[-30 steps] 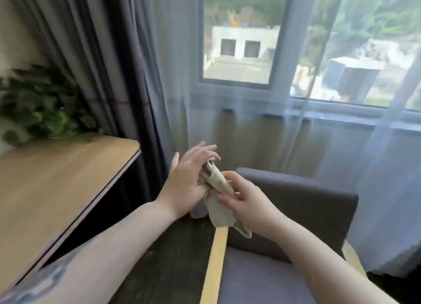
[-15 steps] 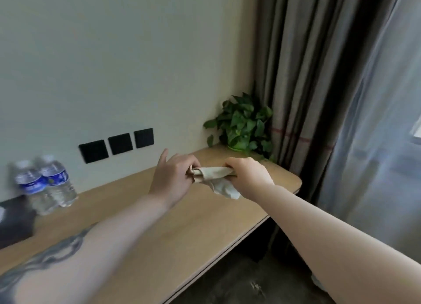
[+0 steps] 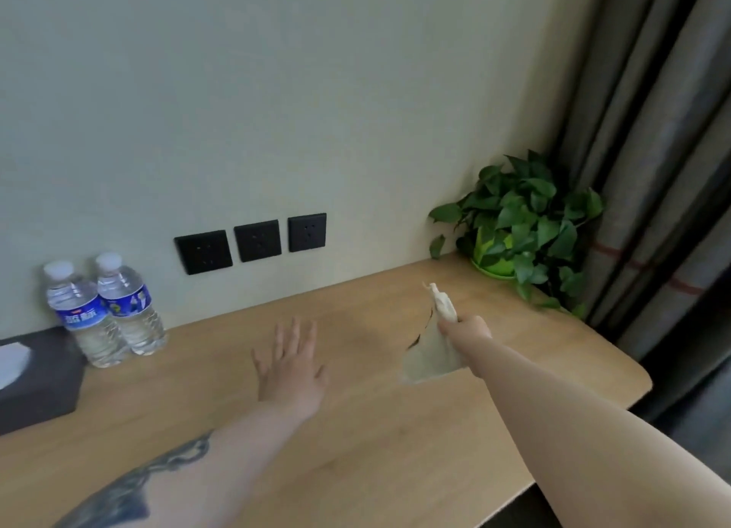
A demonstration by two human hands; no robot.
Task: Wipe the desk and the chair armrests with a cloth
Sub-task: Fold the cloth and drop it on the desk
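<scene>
The light wooden desk [image 3: 356,440] runs along the pale wall. My right hand [image 3: 468,328] is stretched out over its right part, gripping a beige cloth [image 3: 431,353]. One end of the cloth sticks up past my fist and the rest hangs down toward the desk top. My left hand [image 3: 290,363] hovers over the middle of the desk, palm down, fingers spread, holding nothing. The chair is out of view.
Two water bottles [image 3: 105,310] stand at the back left beside a dark tissue box [image 3: 35,377]. A potted green plant [image 3: 522,227] fills the back right corner. Three black wall sockets [image 3: 253,240] sit above the desk. Grey curtains [image 3: 664,171] hang at the right.
My view turned from the chair and window to the desk. My left hand let go of the cloth and spread open; my right hand kept it and reached forward.
</scene>
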